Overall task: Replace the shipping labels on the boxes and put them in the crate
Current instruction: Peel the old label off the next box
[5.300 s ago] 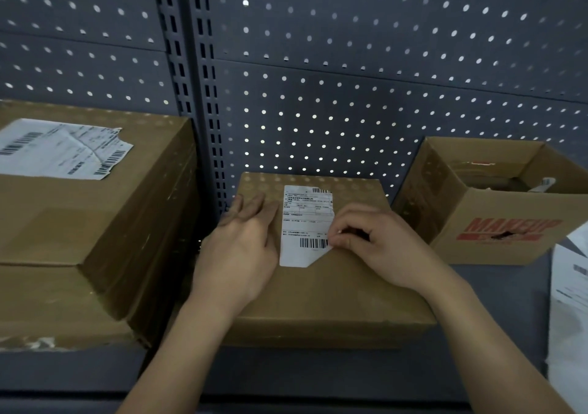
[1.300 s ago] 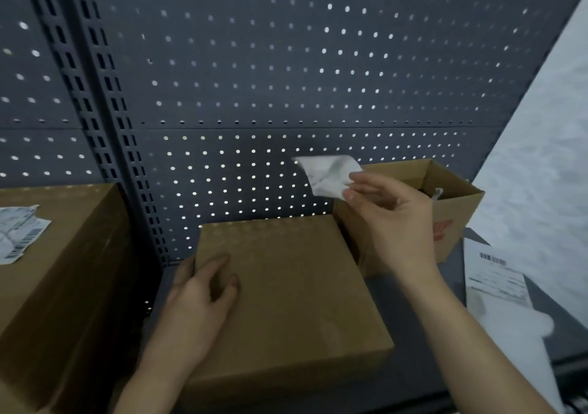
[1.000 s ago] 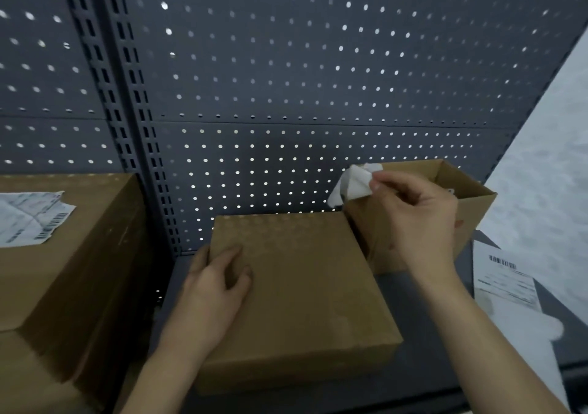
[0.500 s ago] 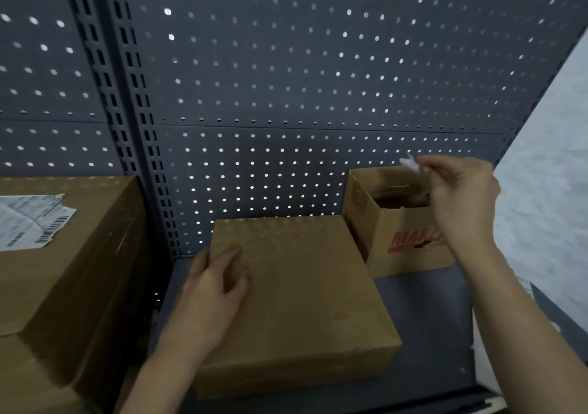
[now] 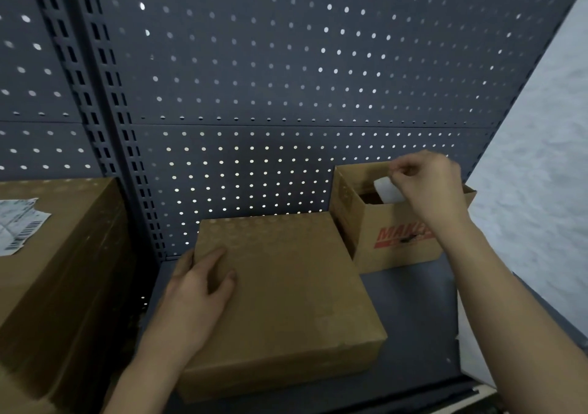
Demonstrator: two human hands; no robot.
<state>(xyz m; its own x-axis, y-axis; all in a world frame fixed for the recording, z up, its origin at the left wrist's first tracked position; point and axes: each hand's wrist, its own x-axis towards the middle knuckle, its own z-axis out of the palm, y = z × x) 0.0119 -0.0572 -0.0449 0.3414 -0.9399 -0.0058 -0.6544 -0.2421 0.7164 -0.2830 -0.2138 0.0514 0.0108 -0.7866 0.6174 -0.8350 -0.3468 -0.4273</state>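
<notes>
Pinching the peeled label point(image 5: 387, 191) in right hand point(image 5: 429, 187) directly above the open MAKEUP carton point(image 5: 404, 241), left hand point(image 5: 197, 289) flat, empty, steadying the bare box point(image 5: 286, 292) just left.

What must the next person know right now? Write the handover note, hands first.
Left hand: flat on the plain brown cardboard box at shelf centre, steadying it.
Right hand: over the open cardboard box with red lettering, pinching the peeled white label above its opening.
Done: the centre box top is bare, old label off.
Left: drop the scrap, stick on a new label; white sheets lie at the right edge. The large brown box on the left carries a crumpled white label. No crate in view.
</notes>
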